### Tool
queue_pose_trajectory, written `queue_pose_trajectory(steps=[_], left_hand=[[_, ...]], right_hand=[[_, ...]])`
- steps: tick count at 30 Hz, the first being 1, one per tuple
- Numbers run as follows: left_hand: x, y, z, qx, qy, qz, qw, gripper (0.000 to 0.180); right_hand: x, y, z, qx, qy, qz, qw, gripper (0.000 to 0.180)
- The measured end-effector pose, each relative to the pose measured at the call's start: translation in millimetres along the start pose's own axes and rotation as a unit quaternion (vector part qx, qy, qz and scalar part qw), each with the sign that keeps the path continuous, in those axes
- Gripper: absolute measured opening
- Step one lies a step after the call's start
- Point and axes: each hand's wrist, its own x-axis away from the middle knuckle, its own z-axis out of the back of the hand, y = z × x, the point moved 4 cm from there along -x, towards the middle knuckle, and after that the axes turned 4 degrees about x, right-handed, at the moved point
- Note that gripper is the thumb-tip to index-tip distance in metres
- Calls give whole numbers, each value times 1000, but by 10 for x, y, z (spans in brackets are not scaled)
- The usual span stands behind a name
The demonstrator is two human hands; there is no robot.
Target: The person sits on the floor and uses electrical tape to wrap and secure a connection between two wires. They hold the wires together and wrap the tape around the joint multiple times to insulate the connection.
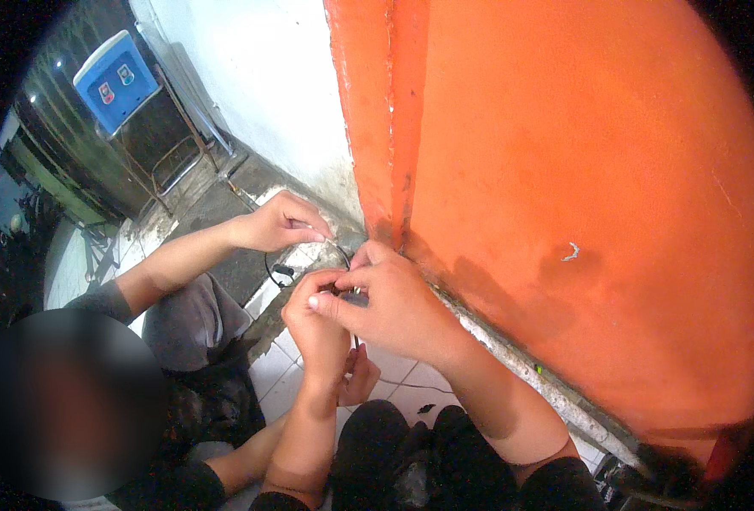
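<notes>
My left hand (315,319) is closed, its fingertips pinching a thin black cable (344,254). My right hand (398,302) meets it from the right, thumb and fingers also closed on the cable. Between my hands shows a small dark piece (357,299), mostly hidden by the fingers. A co-worker at my left pinches the cable's far end with one hand (279,223). Their other hand (361,375) sits just below mine, beside a lower stretch of cable. A black loop with a small black block (283,271) hangs left of my hands.
An orange wall (581,170) rises close on the right and meets a white wall (258,77). A rough ledge (513,349) runs along its base. White floor tiles (394,366) lie below. A blue-backed chair (121,81) stands at the far left.
</notes>
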Motion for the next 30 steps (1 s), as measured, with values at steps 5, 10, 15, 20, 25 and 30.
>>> queue_pose_trajectory(steps=[5, 10, 15, 20, 25, 30], left_hand=[[17, -394, 69, 301, 23, 271, 914, 26], [11, -625, 58, 417, -76, 438, 793, 27], [7, -764, 165, 397, -23, 448, 801, 25], [-37, -854, 110, 365, -27, 428, 827, 24], [25, -964, -32, 336, -83, 520, 781, 19], [49, -1097, -14, 203, -80, 524, 824, 6]], right_hand=[[-10, 125, 21, -45, 26, -80, 995, 30], [-33, 662, -263, -213, -58, -266, 938, 32], [-30, 846, -470, -204, -12, -176, 963, 28], [5, 815, -504, -264, -58, -201, 942, 19], [43, 795, -495, -335, -71, -239, 908, 19], [51, 829, -502, -335, -55, -259, 904, 20]])
